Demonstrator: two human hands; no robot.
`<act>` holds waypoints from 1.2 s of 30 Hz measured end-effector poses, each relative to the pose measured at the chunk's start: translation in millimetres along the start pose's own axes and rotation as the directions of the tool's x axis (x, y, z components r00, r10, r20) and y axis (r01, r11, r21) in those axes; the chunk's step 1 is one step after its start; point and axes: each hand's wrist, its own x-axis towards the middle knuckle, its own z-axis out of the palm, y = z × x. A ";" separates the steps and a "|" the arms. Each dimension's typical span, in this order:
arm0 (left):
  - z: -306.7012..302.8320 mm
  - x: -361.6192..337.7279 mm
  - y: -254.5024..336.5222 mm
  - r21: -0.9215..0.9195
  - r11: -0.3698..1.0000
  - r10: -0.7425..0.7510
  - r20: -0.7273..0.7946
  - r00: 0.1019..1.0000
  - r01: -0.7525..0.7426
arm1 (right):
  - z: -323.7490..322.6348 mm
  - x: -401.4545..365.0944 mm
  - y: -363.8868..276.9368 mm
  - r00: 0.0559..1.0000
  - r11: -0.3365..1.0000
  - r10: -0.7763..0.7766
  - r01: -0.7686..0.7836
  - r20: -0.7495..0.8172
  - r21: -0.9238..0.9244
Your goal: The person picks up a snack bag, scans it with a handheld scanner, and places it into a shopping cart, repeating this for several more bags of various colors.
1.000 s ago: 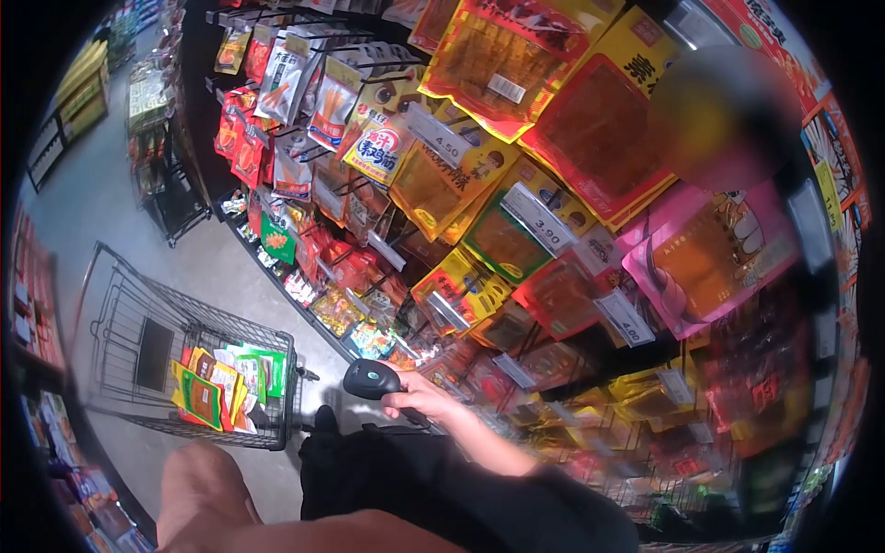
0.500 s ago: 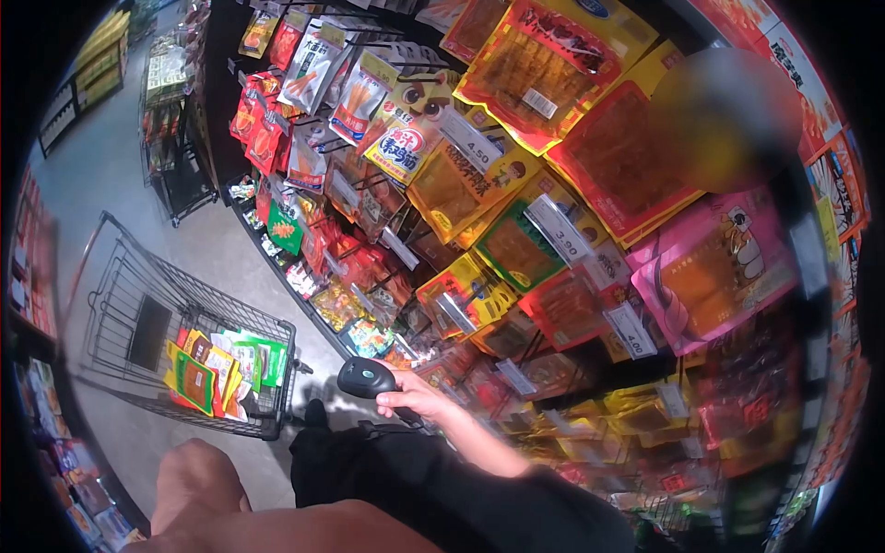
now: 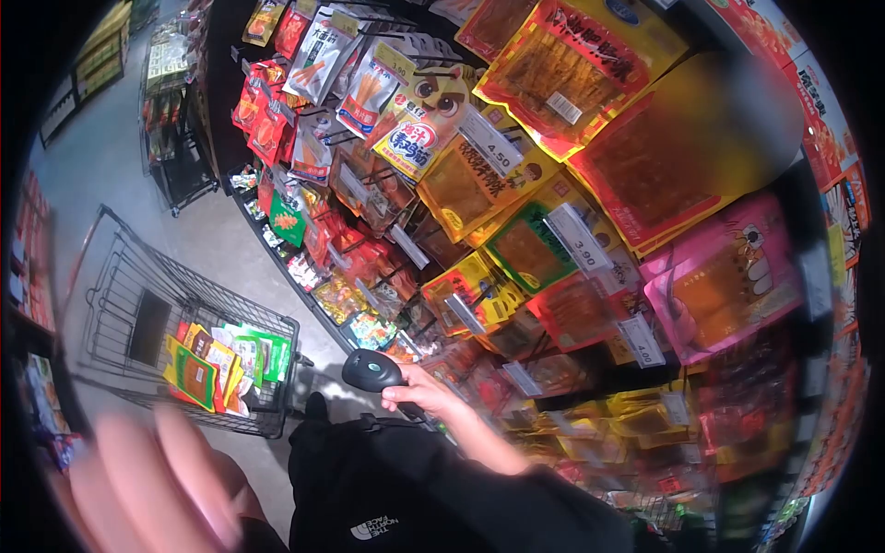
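Observation:
A black handheld barcode scanner (image 3: 371,370) is in my right hand (image 3: 424,391), whose fingers are wrapped round its handle. It is held in front of my black clothing, near the lower packets on the rack. Close to the camera at the lower left is my left hand (image 3: 152,479), blurred, with its fingers stretched out and nothing visible in them. Beyond it stands a dark wire shopping cart (image 3: 115,318). Several snack packets lie in its basket, among them a green-edged one (image 3: 194,376) and bright green ones (image 3: 275,355).
Along the right, a tall rack carries hanging snack bags, such as a large red-yellow packet (image 3: 553,78) and a pink packet (image 3: 724,281). Price tags (image 3: 581,240) stick out from the hooks. Grey floor (image 3: 207,244) runs between this rack and other shelves (image 3: 171,101).
My left hand has come up into the lower left with its fingers visible. The right hand still holds the scanner. The rack has shifted slightly right in view.

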 end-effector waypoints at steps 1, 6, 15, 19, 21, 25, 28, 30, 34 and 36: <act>-0.5 5.2 -1.0 0.012 1.000 -0.002 0.010 1.000 0.001 | -0.5 -0.2 -1.3 1.000 1.000 -0.008 0.008 -0.010 -0.011; -143.1 -61.8 -104.3 0.548 0.523 -0.457 -0.466 0.757 0.653 | -5.0 5.1 -4.2 0.998 0.998 -0.067 0.066 -0.014 -0.020; -167.1 -145.7 -177.5 0.234 0.484 -0.716 -0.448 0.536 0.843 | -3.9 3.0 -12.1 0.981 0.992 -0.119 0.112 -0.153 -0.053; -128.6 -84.6 -226.7 0.519 0.568 -0.678 -0.146 0.721 0.639 | -1.7 -5.8 -9.9 0.967 0.990 -0.136 0.127 -0.213 -0.054; -94.0 -52.4 -257.3 0.623 0.644 -0.616 0.077 0.784 0.445 | 1.9 -13.2 -9.9 0.958 0.988 -0.143 0.122 -0.248 -0.099; 8.9 -9.3 -313.6 0.637 0.749 -0.505 0.371 0.780 0.182 | 4.2 -28.8 3.3 0.920 0.973 -0.229 0.216 -0.318 -0.075; 83.1 6.3 -341.7 0.744 0.666 -0.455 0.463 0.761 -0.054 | -2.6 -43.0 4.6 0.911 0.966 -0.256 0.233 -0.324 -0.110; 110.6 0.8 -372.4 0.805 0.574 -0.474 0.474 0.742 -0.148 | -6.9 -56.2 1.7 0.901 0.960 -0.275 0.235 -0.337 -0.154; 141.7 -15.9 -410.9 0.855 0.462 -0.468 0.459 0.755 -0.234 | -13.6 -67.5 -4.1 0.838 0.971 -0.230 0.166 -0.495 -0.171; 145.4 -25.9 -421.3 0.786 0.560 -0.280 0.477 0.833 -0.262 | -15.9 -78.0 -10.4 0.842 0.976 -0.217 0.197 -0.494 -0.093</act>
